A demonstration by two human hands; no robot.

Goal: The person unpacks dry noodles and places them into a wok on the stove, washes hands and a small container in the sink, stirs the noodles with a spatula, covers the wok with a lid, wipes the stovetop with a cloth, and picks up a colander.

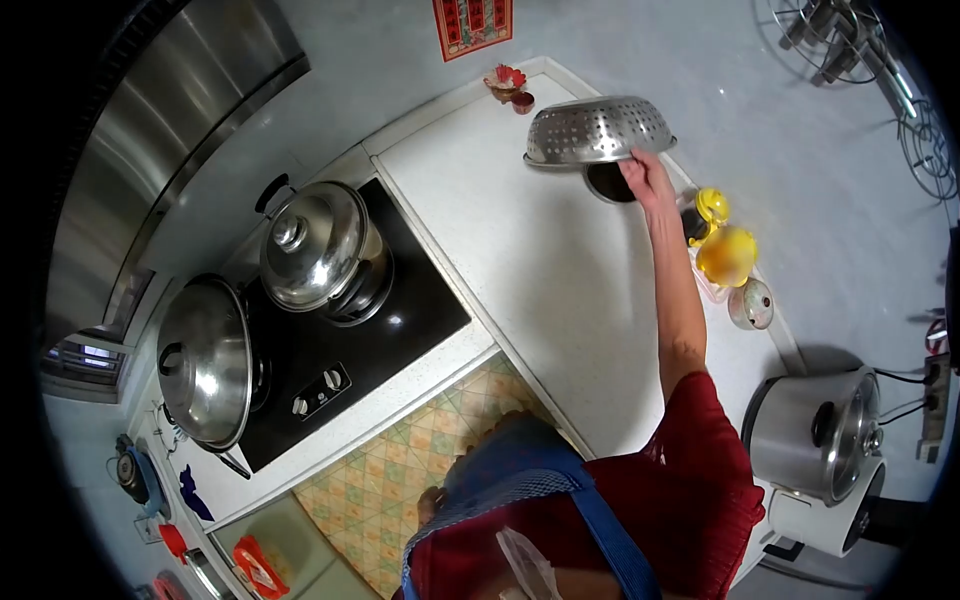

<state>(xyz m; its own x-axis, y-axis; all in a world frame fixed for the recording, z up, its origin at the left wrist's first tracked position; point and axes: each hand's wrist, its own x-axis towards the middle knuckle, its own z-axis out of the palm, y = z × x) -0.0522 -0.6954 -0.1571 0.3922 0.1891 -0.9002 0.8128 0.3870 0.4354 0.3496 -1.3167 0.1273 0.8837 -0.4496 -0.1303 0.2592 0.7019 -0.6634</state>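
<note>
My right hand (648,180) is closed on the rim of a metal colander (602,130), at the far end of the white counter (470,160). The colander is upside down, its holed side facing up. Below its rim a dark round vessel (608,184) shows in part; what it holds cannot be made out. Close by my forearm stand jars with yellow lids (712,206) and a pale round canister (750,304). My left hand does not show clearly; a small dark shape at the apron's edge cannot be made out.
On the black stove (420,310) stand a lidded steel pot (312,245) and a lidded wok (203,365). A large cooker (800,430) with a glass lid is at the right. A small red cup (522,102) sits in the far corner. Wire racks (835,40) hang on the wall.
</note>
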